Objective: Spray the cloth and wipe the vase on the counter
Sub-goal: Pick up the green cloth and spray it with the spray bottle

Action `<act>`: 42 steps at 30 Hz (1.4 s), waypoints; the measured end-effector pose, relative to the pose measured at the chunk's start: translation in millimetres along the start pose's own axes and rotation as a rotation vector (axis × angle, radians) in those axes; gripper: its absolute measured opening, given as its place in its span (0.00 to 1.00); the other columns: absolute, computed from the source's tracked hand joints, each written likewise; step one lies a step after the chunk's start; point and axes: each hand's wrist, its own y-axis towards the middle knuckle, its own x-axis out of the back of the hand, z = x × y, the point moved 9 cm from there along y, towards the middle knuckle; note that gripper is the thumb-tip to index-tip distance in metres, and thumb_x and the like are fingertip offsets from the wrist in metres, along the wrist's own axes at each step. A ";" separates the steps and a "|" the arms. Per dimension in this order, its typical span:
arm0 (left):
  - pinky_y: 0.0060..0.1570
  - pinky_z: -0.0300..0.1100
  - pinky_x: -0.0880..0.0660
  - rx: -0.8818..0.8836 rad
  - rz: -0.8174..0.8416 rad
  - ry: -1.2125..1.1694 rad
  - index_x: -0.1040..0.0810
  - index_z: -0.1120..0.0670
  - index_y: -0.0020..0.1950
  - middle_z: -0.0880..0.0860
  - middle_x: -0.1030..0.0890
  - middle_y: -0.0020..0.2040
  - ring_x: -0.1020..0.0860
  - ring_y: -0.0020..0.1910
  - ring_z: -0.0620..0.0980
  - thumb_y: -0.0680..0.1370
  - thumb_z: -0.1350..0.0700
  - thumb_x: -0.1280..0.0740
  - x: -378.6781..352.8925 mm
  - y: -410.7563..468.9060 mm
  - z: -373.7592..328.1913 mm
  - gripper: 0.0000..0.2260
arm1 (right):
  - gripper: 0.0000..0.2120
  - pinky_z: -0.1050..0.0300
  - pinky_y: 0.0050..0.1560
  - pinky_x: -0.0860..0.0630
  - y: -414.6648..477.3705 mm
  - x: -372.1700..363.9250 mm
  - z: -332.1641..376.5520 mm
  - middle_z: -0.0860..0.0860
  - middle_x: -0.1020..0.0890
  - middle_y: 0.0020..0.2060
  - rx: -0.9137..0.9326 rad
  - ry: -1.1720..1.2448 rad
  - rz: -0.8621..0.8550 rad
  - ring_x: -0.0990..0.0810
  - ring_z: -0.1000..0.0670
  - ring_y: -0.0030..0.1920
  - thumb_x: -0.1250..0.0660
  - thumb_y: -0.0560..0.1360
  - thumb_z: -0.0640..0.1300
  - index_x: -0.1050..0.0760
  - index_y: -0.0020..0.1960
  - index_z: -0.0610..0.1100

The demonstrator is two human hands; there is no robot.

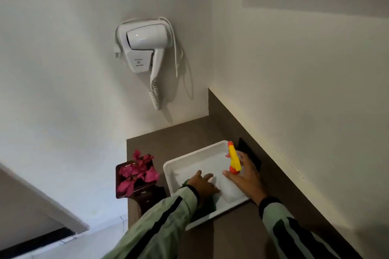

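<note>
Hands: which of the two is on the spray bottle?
The right hand, spread around the spray bottle below its yellow trigger head. The left hand rests instead on the green cloth in the white tray.

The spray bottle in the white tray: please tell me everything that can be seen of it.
The spray bottle stands upright in the right part of the white tray on the brown counter. Its head is yellow with an orange nozzle tip and an orange collar; the body below looks like pale, translucent plastic, hard to tell from the tray. The right hand is open around its neck and body, fingers spread, seemingly touching it. The nozzle points away from the person.
</note>
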 end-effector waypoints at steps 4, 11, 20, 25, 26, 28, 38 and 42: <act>0.71 0.62 0.42 -0.062 -0.010 0.263 0.26 0.53 0.68 0.55 0.26 0.69 0.38 0.72 0.60 0.80 0.53 0.36 5.0 7.9 -10.3 0.16 | 0.34 0.50 0.65 0.27 9.5 -8.5 11.2 0.49 0.26 0.66 0.056 -0.036 0.009 0.27 0.48 0.65 0.29 0.73 0.41 0.40 0.75 0.50; 0.57 0.54 0.27 0.082 -0.299 -0.264 0.28 0.57 0.61 0.60 0.19 0.56 0.22 0.55 0.63 0.73 0.45 0.29 43.7 -44.8 30.4 0.22 | 0.27 0.50 0.48 0.24 14.9 -5.0 33.2 0.45 0.21 0.48 0.077 0.036 -0.089 0.20 0.40 0.52 0.37 0.73 0.32 0.29 0.70 0.48; 0.55 0.42 0.21 0.113 -0.581 -1.161 0.21 0.54 0.58 0.53 0.16 0.56 0.17 0.53 0.50 0.74 0.52 0.26 19.3 -193.5 51.2 0.15 | 0.12 0.48 0.44 0.24 -29.4 -29.5 118.9 0.47 0.18 0.38 0.222 0.004 0.077 0.21 0.44 0.41 0.35 0.70 0.32 0.20 0.48 0.46; 0.52 0.45 0.19 0.219 -0.691 -1.163 0.18 0.52 0.53 0.49 0.14 0.50 0.17 0.48 0.46 0.71 0.48 0.25 -34.7 -259.9 44.9 0.13 | 0.03 0.41 0.45 0.22 -70.3 -68.3 129.6 0.40 0.19 0.35 0.318 -0.211 0.220 0.21 0.39 0.39 0.36 0.70 0.35 0.24 0.42 0.41; 0.54 0.47 0.20 0.274 -0.718 -1.137 0.18 0.50 0.55 0.49 0.14 0.52 0.17 0.49 0.46 0.71 0.46 0.25 -47.3 -270.2 47.1 0.15 | 0.03 0.41 0.44 0.22 -76.3 -75.2 128.6 0.41 0.19 0.35 0.333 -0.242 0.240 0.21 0.40 0.38 0.36 0.70 0.36 0.25 0.41 0.41; 0.60 0.48 0.24 0.395 -0.746 -1.068 0.22 0.47 0.64 0.49 0.17 0.60 0.19 0.57 0.48 0.71 0.42 0.27 -76.2 -291.9 50.5 0.23 | 0.03 0.42 0.44 0.22 -91.1 -88.5 124.7 0.42 0.19 0.36 0.334 -0.291 0.274 0.21 0.41 0.39 0.36 0.71 0.37 0.25 0.41 0.42; 0.44 0.42 0.27 0.863 -0.953 -1.250 0.29 0.54 0.60 0.56 0.17 0.53 0.20 0.47 0.55 0.78 0.50 0.32 -166.5 -362.3 103.5 0.15 | 0.05 0.43 0.45 0.19 -127.9 -116.7 105.0 0.42 0.18 0.36 0.301 -0.362 0.329 0.20 0.41 0.38 0.36 0.75 0.40 0.25 0.42 0.39; 0.45 0.43 0.27 0.934 -1.003 -1.329 0.27 0.53 0.60 0.54 0.17 0.53 0.20 0.49 0.55 0.77 0.49 0.31 -182.7 -373.7 112.0 0.15 | 0.04 0.44 0.42 0.20 -131.3 -106.6 104.2 0.41 0.19 0.35 0.299 -0.362 0.290 0.20 0.39 0.38 0.36 0.74 0.38 0.25 0.41 0.38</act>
